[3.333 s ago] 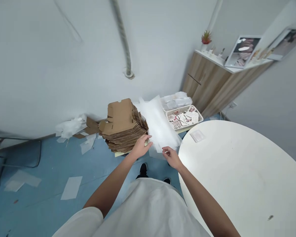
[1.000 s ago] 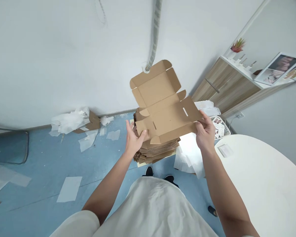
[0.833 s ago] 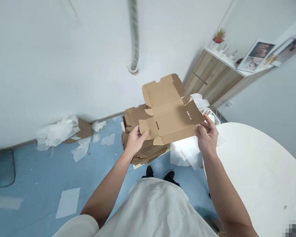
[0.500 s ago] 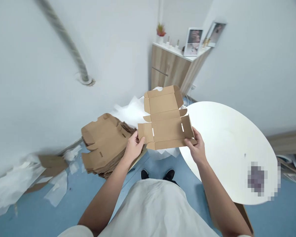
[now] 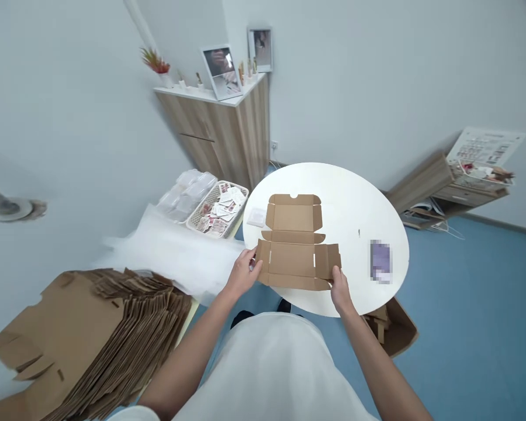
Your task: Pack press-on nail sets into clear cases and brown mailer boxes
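An unfolded cardboard box blank is held in front of me, over the near part of a round white table. My left hand grips its left side flap, thumb on top and fingers at the edge. On the opposite side, my right hand pinches the right flap near its lower corner. The blank's lid panel, with a half-round notch, points away from me. Its side flaps are partly raised, and two slots show in the main panel.
Left of me lies a tall stack of flat cardboard blanks, beside white foam sheeting. A white basket of printed cards stands behind. Under the table's right side is a cardboard carton. A wooden cabinet stands at the back.
My view and body have turned right, from the stack toward the round table. The blank has come along in both hands and is now over the table.
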